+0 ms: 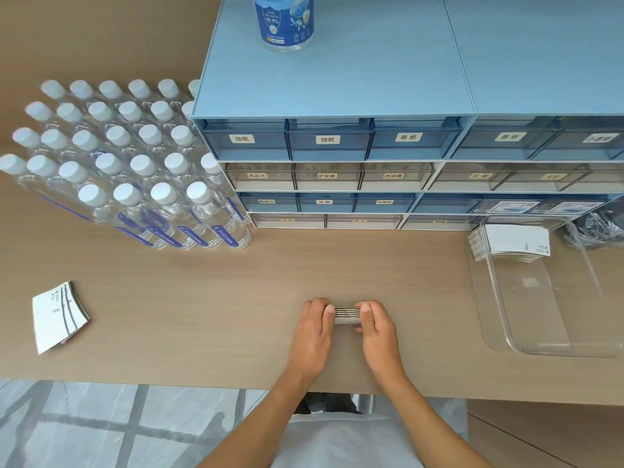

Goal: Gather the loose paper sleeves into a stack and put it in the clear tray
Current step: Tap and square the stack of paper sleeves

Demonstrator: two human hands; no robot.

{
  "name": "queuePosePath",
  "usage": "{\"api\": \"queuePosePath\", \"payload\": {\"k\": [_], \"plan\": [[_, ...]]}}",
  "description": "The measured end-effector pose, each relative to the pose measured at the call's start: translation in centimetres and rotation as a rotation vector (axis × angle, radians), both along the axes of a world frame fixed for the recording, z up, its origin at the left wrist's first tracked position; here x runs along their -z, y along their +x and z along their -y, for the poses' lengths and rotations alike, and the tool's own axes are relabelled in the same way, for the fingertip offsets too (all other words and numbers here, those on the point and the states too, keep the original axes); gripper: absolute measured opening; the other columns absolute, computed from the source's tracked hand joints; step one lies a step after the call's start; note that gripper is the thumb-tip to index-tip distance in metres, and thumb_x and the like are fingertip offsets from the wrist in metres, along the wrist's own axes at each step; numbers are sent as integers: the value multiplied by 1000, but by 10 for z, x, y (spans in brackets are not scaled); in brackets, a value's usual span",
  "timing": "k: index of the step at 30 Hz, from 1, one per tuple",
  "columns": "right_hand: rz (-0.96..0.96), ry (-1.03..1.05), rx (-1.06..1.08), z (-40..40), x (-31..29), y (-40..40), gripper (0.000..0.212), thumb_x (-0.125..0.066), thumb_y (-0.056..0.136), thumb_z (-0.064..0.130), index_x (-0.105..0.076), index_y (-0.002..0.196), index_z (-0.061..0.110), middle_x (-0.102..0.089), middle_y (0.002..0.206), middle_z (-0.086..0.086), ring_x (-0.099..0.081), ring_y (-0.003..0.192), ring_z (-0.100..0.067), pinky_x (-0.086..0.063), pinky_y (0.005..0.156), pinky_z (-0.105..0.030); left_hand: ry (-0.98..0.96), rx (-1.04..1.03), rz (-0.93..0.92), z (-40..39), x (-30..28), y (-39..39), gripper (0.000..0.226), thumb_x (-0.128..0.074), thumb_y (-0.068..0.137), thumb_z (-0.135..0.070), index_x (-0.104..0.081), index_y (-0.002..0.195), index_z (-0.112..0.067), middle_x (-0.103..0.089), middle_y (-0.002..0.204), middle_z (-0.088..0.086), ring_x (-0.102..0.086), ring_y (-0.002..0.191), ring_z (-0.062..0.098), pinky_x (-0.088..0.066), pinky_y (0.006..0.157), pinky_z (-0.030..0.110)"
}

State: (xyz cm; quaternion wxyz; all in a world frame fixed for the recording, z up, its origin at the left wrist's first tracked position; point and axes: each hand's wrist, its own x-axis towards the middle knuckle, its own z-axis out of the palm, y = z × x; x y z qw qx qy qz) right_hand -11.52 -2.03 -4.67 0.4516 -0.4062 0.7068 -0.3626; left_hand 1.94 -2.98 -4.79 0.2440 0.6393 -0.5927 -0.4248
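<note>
Beige wooden table fronts blue drawers; left hand and right hand squeeze a sleeve stack upright between them.

Your left hand and right hand cover both ends of the sleeve stack, so you see only its top edge. At twelve o'clock the sanitizer bottle is cut off at the top. At three o'clock the dark bundle runs off-frame. The lowest drawer labels are too small to read.
</note>
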Motion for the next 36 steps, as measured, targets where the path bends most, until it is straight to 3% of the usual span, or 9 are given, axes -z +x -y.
{"api": "queuePosePath", "payload": {"k": [3,6,21,24,26,29,33,36], "plan": [[43,4,22,0,-2,0,27,-39,105,19,-61,92,11,-65,99,-12,-66,92,-32,-44,63,-4,94,-65,-179,3,-1,-2,26,-38,105,-34,-54,94,-17,-57,95,9,-60,76,19,-53,71,34],[53,17,17,2,-2,-1,29,-39,105,20,-61,94,5,-66,99,-14,-67,92,-32,-44,63,-4,192,-128,-300,8,-1,-2,23,-41,105,-29,-53,89,-18,-60,89,10,-61,64,10,-55,61,30],[68,-14,15,-3,1,1,31,-36,105,22,-60,95,7,-66,100,-12,-66,91,-29,-45,66,-4,150,-111,-292,8,-2,0,31,-37,107,-28,-54,92,-7,-62,93,21,-61,72,12,-55,63,23],[47,-19,-2,-4,2,1,31,-36,105,23,-60,95,7,-64,99,-13,-66,91,-29,-47,71,-8,139,-65,-297,5,-1,2,26,-40,106,-30,-53,96,-9,-60,97,25,-60,79,22,-55,75,34],[20,-30,-17,-4,3,1,31,-35,105,24,-59,94,8,-64,97,-12,-64,91,-29,-54,79,-23,143,-17,-258,4,0,3,20,-47,103,-33,-53,103,-14,-59,100,18,-57,91,27,-51,85,40],[-13,-27,-33,-6,5,1,30,-36,105,27,-58,93,11,-63,96,-9,-63,91,-27,-54,84,-45,141,28,-196,4,2,5,21,-58,97,-35,-51,110,-20,-56,108,8,-53,97,18,-45,85,27],[-32,-24,-46,-7,6,0,24,-41,103,27,-58,92,13,-62,94,-5,-63,90,-23,-53,84,-45,166,52,-174,4,3,7,29,-65,93,-31,-50,114,-19,-55,113,7,-54,102,19,-44,86,22],[-62,-18,-107,-7,6,-4,12,-54,98,30,-59,99,19,-62,101,3,-61,97,-11,-50,84,-29,164,48,-146,3,3,7,27,-63,94,-20,-51,117,-13,-54,115,9,-54,102,19,-43,86,18]]}}
